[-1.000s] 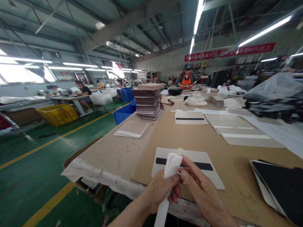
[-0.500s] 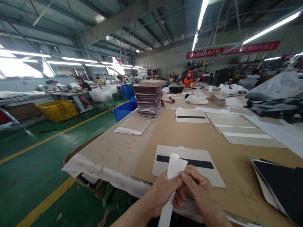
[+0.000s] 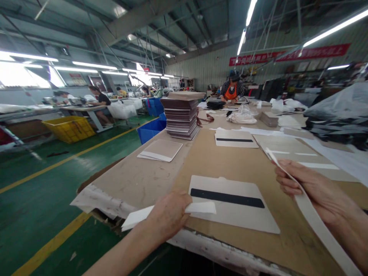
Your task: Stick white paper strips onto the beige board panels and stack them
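Note:
My left hand (image 3: 169, 214), at the table's near edge, is closed around white strips (image 3: 201, 207) that stick out on both sides of the fist. Off to the right, my right hand (image 3: 313, 184) pinches one end of a long off-white strip (image 3: 319, 234), which hangs down past the wrist and out of view. Between the hands a light grey panel (image 3: 232, 218) lies flat on the brown tabletop, with a black band (image 3: 227, 197) across it. The left hand covers or borders the panel's left side; whether it touches the panel I cannot tell.
A tall stack of brown boards (image 3: 181, 119) stands at the back left, with loose boards (image 3: 162, 148) in front. Another banded panel (image 3: 237, 138) and larger sheets with white strips (image 3: 290, 147) lie farther back. A person in an orange apron (image 3: 231, 92) works across the table.
My hands were together over the grey panel on a white strip. They have parted: the left moved left with white strips, the right moved right and up with a long strip.

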{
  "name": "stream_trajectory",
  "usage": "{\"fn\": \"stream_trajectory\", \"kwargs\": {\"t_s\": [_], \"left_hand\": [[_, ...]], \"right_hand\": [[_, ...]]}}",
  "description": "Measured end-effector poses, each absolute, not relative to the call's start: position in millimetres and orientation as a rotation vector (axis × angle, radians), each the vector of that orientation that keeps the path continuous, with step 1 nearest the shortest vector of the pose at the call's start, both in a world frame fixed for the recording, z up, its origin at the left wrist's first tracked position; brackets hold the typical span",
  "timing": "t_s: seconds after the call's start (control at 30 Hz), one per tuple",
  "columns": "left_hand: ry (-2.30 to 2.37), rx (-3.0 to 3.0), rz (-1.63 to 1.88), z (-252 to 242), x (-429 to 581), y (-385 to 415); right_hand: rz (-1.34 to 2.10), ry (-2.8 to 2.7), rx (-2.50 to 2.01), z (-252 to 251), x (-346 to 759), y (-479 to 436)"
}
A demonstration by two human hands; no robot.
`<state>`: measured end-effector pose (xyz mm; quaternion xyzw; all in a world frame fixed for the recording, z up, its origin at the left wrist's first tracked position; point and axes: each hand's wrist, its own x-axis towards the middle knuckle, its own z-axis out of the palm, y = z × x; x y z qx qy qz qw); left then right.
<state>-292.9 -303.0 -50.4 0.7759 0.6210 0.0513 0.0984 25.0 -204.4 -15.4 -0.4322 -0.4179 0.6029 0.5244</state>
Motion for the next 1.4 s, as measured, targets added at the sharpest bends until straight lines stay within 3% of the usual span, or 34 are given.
{"fn": "stream_trajectory", "kwargs": {"t_s": [0.2, 0.47, 0.73, 1.4], "left_hand": [[1.832, 2.462, 0.172, -86, -292, -258], [1.828, 2.429, 0.240, -106, -298, -254], [1.819, 2.425, 0.304, -111, -300, -255], [1.893, 2.462, 0.240, -115, -301, -253]], "right_hand": [[1.546, -1.535, -1.298, -39, -42, -169], [1.266, -2.091, -1.242, -78, -108, -130], [1.097, -2.295, -1.272, -108, -139, -111], [0.878, -2.459, -1.374, -111, -148, -114]]}}
